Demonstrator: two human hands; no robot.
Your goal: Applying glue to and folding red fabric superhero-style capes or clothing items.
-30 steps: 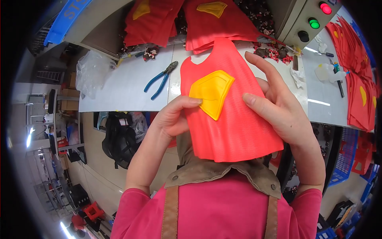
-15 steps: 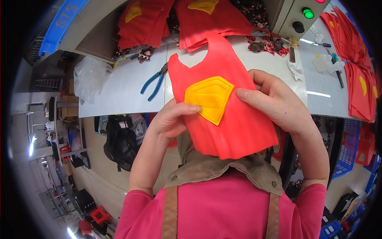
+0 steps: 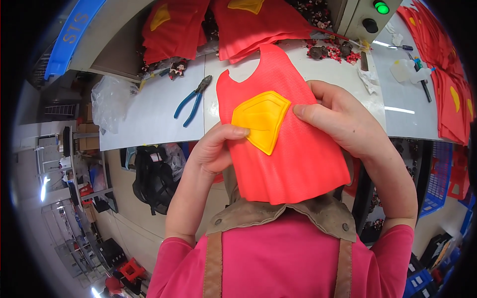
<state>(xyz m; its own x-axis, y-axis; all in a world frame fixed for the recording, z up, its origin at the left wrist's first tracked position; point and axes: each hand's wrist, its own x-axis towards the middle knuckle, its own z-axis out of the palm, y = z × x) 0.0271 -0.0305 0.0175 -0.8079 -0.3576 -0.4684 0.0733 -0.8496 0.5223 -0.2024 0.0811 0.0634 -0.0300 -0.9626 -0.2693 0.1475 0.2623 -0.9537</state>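
Note:
Between my hands is a small red cape (image 3: 293,159) with a curved neck cut-out at its top and a wavy lower edge. A raised yellow emblem (image 3: 262,119) sits on its middle. My left hand (image 3: 216,146) grips the cape's left edge, its thumb pressed on the emblem's lower left. On the opposite side, my right hand (image 3: 333,111) pinches the cape, the thumb on top beside the emblem's right edge and the fingers behind. The cape is tilted and held in front of my apron (image 3: 223,223), above the table's near edge.
Blue-handled pliers (image 3: 194,102) lie on the white table (image 3: 154,119), right of a clear plastic bag (image 3: 112,102). Piles of red capes (image 3: 258,27) lie at the back, and more capes (image 3: 454,99) at the right. Small dark and red parts (image 3: 333,52) are scattered below a control panel (image 3: 365,22).
The view has shifted slightly. The cape has turned a little and its lower edge sits slightly lower; both hands keep the same hold on it.

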